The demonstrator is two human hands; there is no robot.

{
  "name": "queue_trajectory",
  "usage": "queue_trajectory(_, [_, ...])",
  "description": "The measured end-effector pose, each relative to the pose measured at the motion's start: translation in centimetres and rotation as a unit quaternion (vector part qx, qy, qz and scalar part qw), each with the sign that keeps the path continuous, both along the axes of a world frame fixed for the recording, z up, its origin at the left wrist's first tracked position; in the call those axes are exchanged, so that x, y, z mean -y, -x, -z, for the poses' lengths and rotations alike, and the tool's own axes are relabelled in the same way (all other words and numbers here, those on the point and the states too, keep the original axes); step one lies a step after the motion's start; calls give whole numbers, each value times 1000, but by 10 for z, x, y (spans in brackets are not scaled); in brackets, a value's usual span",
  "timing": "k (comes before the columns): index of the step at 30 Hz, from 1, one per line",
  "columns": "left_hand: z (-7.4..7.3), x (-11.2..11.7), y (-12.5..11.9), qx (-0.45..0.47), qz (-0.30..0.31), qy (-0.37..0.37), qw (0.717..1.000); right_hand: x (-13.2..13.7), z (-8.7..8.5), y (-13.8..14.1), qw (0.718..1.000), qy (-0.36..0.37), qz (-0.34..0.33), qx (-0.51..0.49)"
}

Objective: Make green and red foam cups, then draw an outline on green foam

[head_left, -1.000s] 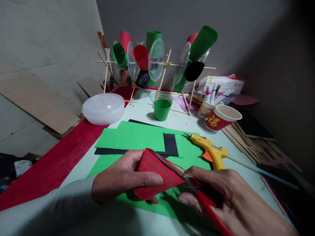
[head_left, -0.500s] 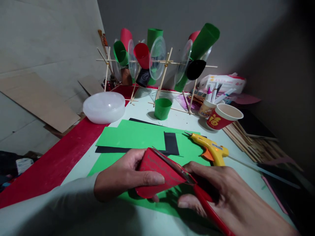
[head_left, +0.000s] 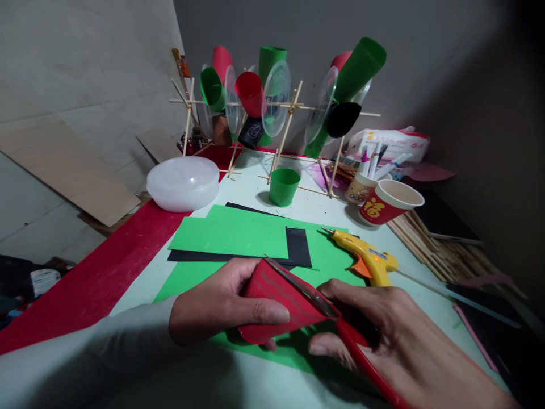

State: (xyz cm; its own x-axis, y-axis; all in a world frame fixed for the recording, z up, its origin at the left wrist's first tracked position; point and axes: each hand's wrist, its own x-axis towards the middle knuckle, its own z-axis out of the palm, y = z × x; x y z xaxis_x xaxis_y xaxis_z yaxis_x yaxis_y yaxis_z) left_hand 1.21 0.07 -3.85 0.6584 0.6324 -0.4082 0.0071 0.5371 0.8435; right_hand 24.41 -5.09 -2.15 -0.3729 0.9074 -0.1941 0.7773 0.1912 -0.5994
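My left hand (head_left: 217,307) grips a red paper piece (head_left: 275,292), which looks bent round and has faint dark lines on its face. The thumb presses on its near side. My right hand (head_left: 378,332) is closed round the red handles of a pair of scissors (head_left: 306,292). Their blades lie along the upper right edge of the red paper, pointing up and left, and look nearly together. Whether paper sits between the blades I cannot tell. Under both hands lie green sheets (head_left: 238,233) and a black strip (head_left: 299,247).
A yellow glue gun (head_left: 366,255) lies on the right, beyond my right hand. Behind stand a small green cup (head_left: 284,187), a red paper cup (head_left: 389,204) and a white plastic tub (head_left: 183,184). A stick frame (head_left: 285,133) bears several coloured tubes and clear discs.
The whole view has shifted slightly, so things appear a little further right. My hands, the red paper and the scissors keep nearly the same hold and position relative to each other.
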Motion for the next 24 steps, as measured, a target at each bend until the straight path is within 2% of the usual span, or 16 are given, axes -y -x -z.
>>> queue_trajectory(12, [7,0,3,17,32,3,999,9,12,-5,1000,0,13,-5])
queue_trajectory(21, [-1,-4,1,8,39,-3,999,5,9,-1,999,4,-10,-34])
queue_trajectory(24, [-2,-4,0,14,48,1,999,3,9,0,998,-38,-3,-51])
